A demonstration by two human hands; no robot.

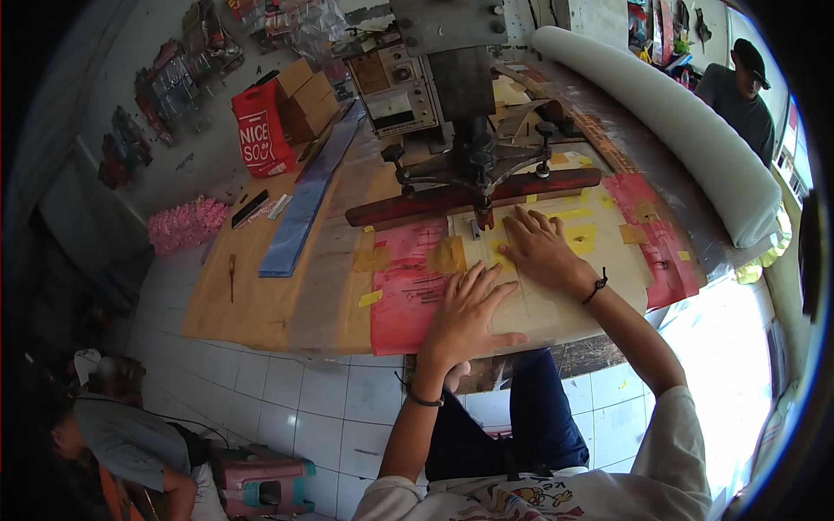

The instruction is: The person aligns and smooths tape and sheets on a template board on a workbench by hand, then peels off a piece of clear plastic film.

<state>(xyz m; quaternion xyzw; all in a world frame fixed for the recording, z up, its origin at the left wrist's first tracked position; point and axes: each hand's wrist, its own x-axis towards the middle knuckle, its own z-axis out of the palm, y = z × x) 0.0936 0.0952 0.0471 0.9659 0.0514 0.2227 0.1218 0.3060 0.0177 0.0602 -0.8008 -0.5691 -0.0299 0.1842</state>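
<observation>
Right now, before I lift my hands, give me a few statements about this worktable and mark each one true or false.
1. The right hand lies on the cream sheet. True.
2. Only the right wrist wears a band. False: there is a band on the right wrist and another on the left wrist.
3. The slim hand tool lies left of the blue strip in the picture. True.
4. The red bag hangs on the wall. False: the red bag stands beside the cardboard box.
5. The white roll is at the right side of the picture. True.
</observation>
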